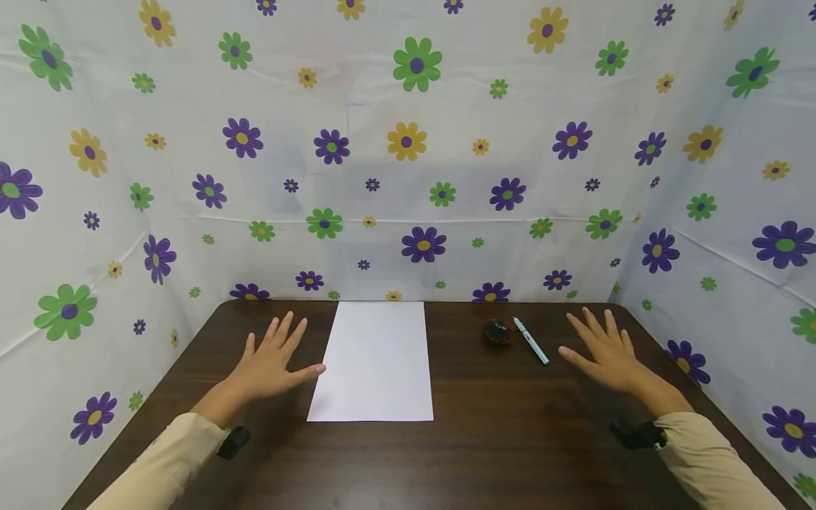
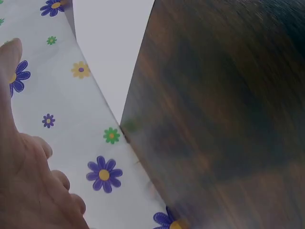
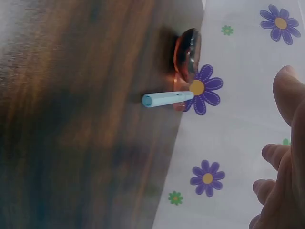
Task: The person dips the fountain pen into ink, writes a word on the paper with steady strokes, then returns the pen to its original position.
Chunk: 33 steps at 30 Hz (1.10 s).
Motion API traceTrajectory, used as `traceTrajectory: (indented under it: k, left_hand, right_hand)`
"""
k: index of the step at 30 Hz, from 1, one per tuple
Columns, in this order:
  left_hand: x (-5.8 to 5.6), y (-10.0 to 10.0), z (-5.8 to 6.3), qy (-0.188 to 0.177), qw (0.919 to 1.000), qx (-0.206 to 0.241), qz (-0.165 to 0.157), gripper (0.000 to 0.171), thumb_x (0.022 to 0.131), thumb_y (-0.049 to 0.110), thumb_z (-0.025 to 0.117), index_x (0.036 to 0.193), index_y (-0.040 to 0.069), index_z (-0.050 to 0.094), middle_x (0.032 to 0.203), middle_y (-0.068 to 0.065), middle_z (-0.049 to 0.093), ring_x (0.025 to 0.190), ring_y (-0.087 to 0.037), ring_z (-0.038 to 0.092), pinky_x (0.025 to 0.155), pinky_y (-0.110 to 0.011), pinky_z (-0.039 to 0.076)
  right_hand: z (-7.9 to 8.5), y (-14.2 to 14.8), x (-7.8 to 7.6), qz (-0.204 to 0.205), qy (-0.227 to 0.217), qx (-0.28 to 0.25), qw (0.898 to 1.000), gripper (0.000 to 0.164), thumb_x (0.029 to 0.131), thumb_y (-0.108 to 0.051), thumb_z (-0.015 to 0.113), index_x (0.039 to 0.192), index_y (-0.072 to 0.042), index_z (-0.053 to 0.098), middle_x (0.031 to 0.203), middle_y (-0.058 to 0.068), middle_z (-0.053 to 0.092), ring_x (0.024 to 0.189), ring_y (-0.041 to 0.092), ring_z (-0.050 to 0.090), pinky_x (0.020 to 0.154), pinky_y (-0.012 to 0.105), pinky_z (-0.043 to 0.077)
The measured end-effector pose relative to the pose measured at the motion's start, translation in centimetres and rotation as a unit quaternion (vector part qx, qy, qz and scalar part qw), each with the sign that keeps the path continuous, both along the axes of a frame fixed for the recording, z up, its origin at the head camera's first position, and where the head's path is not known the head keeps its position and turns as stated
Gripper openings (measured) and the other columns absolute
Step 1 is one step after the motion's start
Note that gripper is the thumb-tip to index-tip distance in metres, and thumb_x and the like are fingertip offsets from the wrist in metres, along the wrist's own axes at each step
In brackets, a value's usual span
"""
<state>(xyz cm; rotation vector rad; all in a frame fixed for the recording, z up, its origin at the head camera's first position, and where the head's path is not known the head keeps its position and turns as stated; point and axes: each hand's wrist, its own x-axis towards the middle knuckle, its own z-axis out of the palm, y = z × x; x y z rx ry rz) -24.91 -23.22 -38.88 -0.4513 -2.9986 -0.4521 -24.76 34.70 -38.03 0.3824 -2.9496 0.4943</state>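
Observation:
A blank white sheet of paper [image 1: 377,361] lies on the dark brown table left of centre. My left hand [image 1: 270,365] is spread with straight fingers beside it and holds nothing; in the head view the thumb tip overlaps the sheet's left edge. My right hand [image 1: 605,354] is likewise spread and holds nothing, to the right of a light blue capped pen [image 1: 532,342]. Just left of the pen sits a small, glossy dark rounded object [image 3: 188,55] with a reddish, see-through rim; its kind is unclear. Both hands appear raised above the tabletop.
The wood-grain table [image 1: 408,460] reaches back to a white cloth [image 1: 357,170] printed with purple, green and yellow flowers. That cloth hangs behind the table and along both sides. A dark wrist device [image 1: 234,443] is strapped at each sleeve cuff.

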Motion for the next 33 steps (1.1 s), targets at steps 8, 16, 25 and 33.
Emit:
traceTrajectory:
  k: [8, 16, 25, 33]
  left_hand:
    - [-1.3, 1.8, -2.0, -0.022, 0.9988, 0.010, -0.043, 0.100, 0.084, 0.070, 0.051, 0.153, 0.005, 0.017, 0.158, -0.025, 0.008, 0.142, -0.049, 0.007, 0.105, -0.073, 0.002]
    - [-2.3, 2.8, -4.1, -0.065, 0.9960, 0.009, -0.061, 0.102, 0.083, 0.071, 0.052, 0.152, 0.003, 0.020, 0.157, -0.027, 0.010, 0.142, -0.049, 0.006, 0.104, -0.073, -0.003]
    - [-3.7, 3.0, -6.2, -0.134, 0.9895, -0.008, -0.054, 0.108, 0.079, 0.079, 0.047, 0.154, 0.008, 0.015, 0.160, -0.020, 0.002, 0.145, -0.044, 0.000, 0.107, -0.070, -0.005]
    - [-3.7, 2.9, -6.2, -0.159, 0.9852, -0.024, -0.058, 0.110, 0.078, 0.080, 0.045, 0.154, 0.006, 0.013, 0.160, -0.021, 0.002, 0.144, -0.044, 0.001, 0.107, -0.070, -0.004]
  right_hand:
    - [-1.2, 0.1, 0.8, 0.003, -0.005, -0.008, 1.000, 0.076, 0.096, -0.047, 0.050, 0.153, -0.009, 0.018, 0.155, 0.032, 0.005, 0.138, 0.055, -0.016, 0.097, 0.079, -0.003]
    - [-2.5, 0.0, 1.3, 0.000, -0.010, -0.018, 1.000, 0.074, 0.096, -0.047, 0.051, 0.153, -0.011, 0.020, 0.155, 0.031, 0.008, 0.138, 0.055, -0.014, 0.098, 0.078, -0.002]
    - [-3.0, 0.0, 1.7, -0.003, -0.012, -0.029, 1.000, 0.074, 0.096, -0.046, 0.052, 0.152, -0.008, 0.023, 0.155, 0.032, 0.009, 0.139, 0.054, -0.013, 0.098, 0.078, -0.002]
    - [-3.4, -0.2, 1.8, -0.008, -0.019, -0.031, 0.999, 0.074, 0.095, -0.047, 0.053, 0.151, -0.006, 0.026, 0.154, 0.033, 0.011, 0.139, 0.055, -0.011, 0.097, 0.079, -0.001]
